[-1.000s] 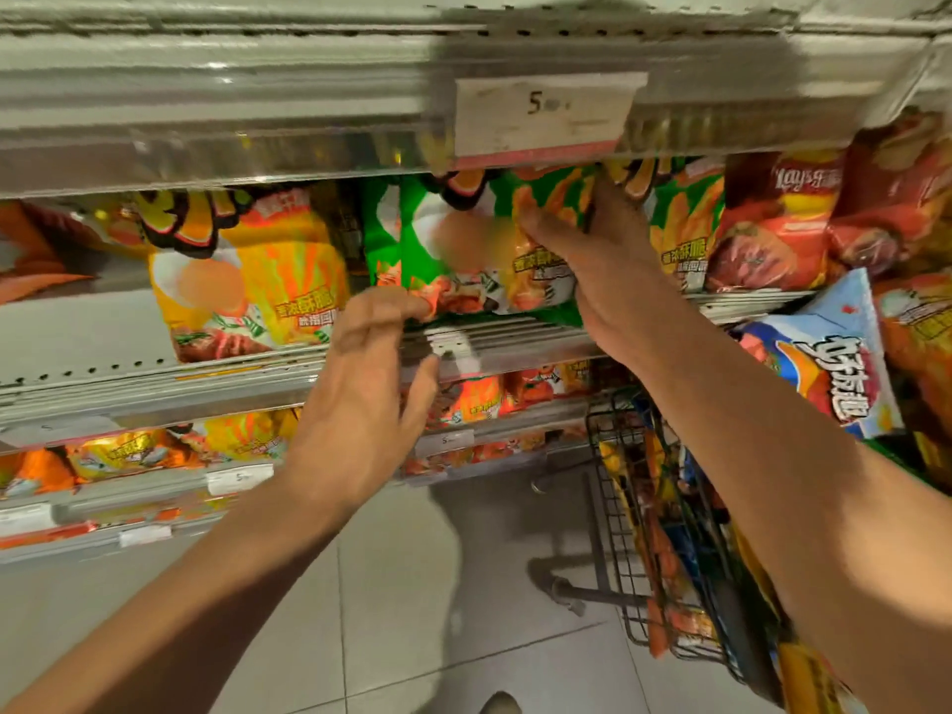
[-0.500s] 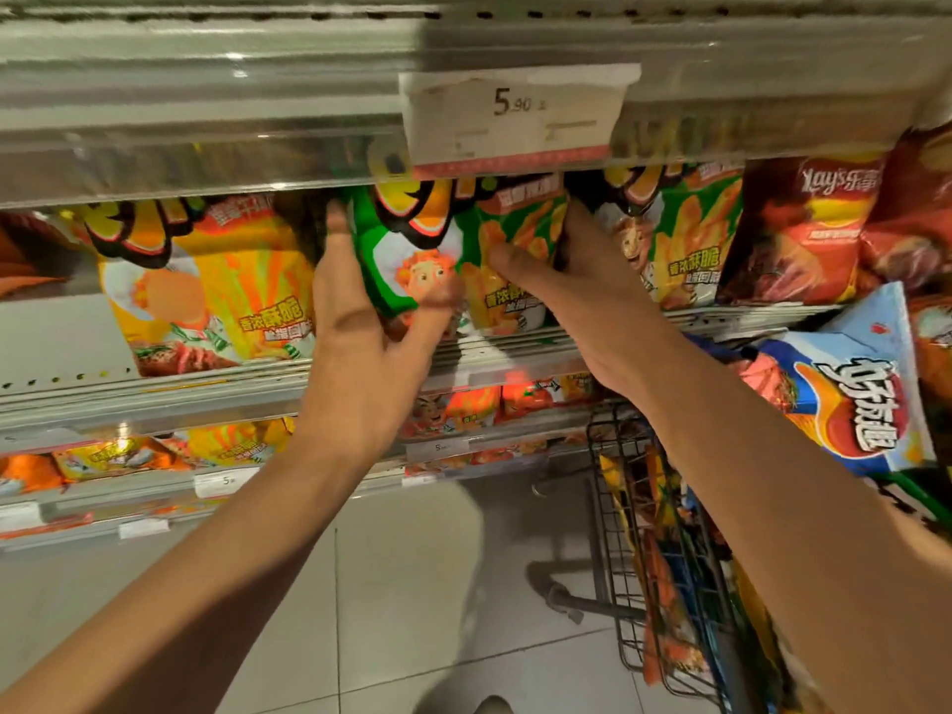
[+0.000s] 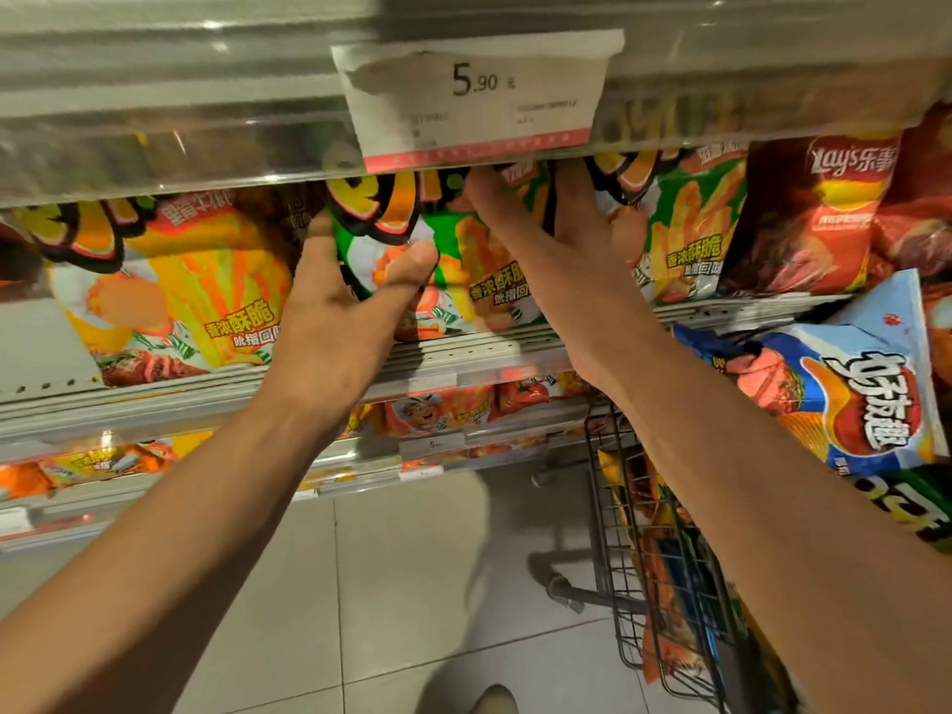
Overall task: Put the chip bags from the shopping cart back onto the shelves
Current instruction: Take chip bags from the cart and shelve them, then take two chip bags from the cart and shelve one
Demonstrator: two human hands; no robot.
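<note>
A green chip bag (image 3: 453, 280) stands upright on the shelf (image 3: 463, 355) under the price tag. My left hand (image 3: 340, 311) grips its left edge, thumb across the front and fingers behind. My right hand (image 3: 561, 249) holds its right side, thumb on the front near the top and fingers slipped behind, between it and a second green bag (image 3: 685, 239). The black wire shopping cart (image 3: 649, 559) stands at the lower right with several chip bags inside.
A yellow bag (image 3: 170, 286) stands left of the green one, a red Lay's bag (image 3: 819, 219) at the right. A light blue bag (image 3: 865, 394) sticks out at the right. A 5.90 price tag (image 3: 479, 95) hangs on the upper shelf edge. Lower shelves hold orange bags.
My left hand rose from below the shelf edge and took the green bag's left side. Both hands have pushed the bag further back and upright on the shelf.
</note>
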